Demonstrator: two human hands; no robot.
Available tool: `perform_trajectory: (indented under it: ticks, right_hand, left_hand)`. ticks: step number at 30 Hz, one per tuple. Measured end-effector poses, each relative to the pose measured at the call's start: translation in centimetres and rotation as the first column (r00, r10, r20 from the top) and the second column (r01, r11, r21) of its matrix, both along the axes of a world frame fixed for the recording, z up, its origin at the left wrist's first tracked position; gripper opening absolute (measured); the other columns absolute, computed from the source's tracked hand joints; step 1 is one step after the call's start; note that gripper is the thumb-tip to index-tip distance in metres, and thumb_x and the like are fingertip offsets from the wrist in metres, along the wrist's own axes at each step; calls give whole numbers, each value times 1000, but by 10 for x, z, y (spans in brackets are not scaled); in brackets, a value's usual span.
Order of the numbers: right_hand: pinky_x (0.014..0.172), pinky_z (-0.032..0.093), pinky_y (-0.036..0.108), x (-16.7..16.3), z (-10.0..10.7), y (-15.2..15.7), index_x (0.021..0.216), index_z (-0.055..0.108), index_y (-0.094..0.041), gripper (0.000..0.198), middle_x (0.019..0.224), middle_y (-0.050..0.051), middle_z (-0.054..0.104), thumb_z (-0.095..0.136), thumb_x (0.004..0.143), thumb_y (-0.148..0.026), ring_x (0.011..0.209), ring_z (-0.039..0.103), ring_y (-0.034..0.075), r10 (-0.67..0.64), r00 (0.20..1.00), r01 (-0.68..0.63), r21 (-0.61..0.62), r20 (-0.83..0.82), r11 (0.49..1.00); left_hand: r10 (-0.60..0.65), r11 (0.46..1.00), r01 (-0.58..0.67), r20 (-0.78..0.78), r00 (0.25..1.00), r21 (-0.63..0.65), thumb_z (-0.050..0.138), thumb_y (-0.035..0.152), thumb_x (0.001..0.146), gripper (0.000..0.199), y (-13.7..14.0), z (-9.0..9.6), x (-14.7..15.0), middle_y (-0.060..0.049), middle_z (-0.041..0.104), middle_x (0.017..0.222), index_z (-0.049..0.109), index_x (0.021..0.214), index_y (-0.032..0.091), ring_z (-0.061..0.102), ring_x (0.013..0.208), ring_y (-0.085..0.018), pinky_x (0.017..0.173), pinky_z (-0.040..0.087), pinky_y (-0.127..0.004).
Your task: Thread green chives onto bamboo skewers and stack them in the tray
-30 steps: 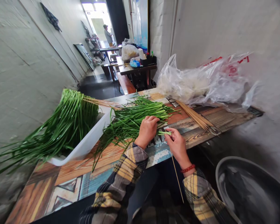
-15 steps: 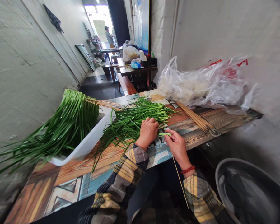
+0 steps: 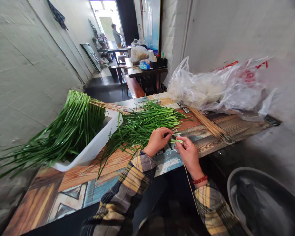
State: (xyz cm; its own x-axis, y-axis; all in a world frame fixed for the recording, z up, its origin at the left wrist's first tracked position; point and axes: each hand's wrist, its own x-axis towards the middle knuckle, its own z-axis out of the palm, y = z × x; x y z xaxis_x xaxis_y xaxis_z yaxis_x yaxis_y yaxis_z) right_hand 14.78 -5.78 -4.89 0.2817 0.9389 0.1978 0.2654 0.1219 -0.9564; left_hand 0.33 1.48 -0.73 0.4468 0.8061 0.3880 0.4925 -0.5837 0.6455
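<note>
On the left, a thick, dense bunch of long green leafy stalks (image 3: 86,111) leans in a white plastic tray (image 3: 95,146), the leaf ends trailing over the side. Thin tan wooden skewers (image 3: 107,106) jut from its upper part toward the right, so this share looks already strung; how many it holds cannot be counted.

Right of the tray, a loose, tangled heap of green stalks with pale cut ends (image 3: 149,119) lies on the patchwork wood-patterned surface (image 3: 76,178). These show no skewers, so a good part appears left to do.

The left hand (image 3: 159,141) rests at the heap's near edge, fingers curled inward, with a stalk end showing just past the tips; whether they pinch it, I cannot tell. Just beside it, the right hand (image 3: 189,154), wearing a red beaded bracelet (image 3: 199,179), pinches a few short pale-green stalk ends (image 3: 176,141) between thumb and fingers. A single thin wooden skewer (image 3: 190,186) slants down from that hand past the surface's edge. This bunch looks small, likely only begun.

Further right lies a fanned bundle of bare tan wooden sticks (image 3: 206,123), unused, beside a clear plastic bag with red print (image 3: 218,88). A grey round basin (image 3: 245,169) stands lower, at far right.
</note>
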Motion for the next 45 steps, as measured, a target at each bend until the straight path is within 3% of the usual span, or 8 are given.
perform_trajectory:
  ticks: [24,39,45]
  right_hand:
    - [58,44,25,0,1,2,102,64,-17,30,63,0,63,57,83,-39,58,60,15,-28,999,28,-1,22,1000]
    - [53,41,24,0,0,4,100,64,-18,30,61,-1,62,58,82,-40,54,56,14,-27,1000,28,-23,14,999]
    - [53,42,24,-2,-1,5,108,56,-18,36,60,-4,58,61,79,-39,53,55,13,-52,996,50,-21,-78,998]
  left_hand:
    - [-41,998,45,85,995,-47,55,14,81,19,-4,5,1,-3,67,80,73,86,18,61,77,-13,73,47,-24]
    - [-25,1000,25,-9,1000,7,58,13,80,18,-3,4,-1,-2,68,84,72,86,21,58,83,-15,78,44,-27]
    - [-2,1000,4,-37,999,29,60,12,79,17,-5,7,0,-1,68,84,73,84,22,56,83,-15,78,41,-28]
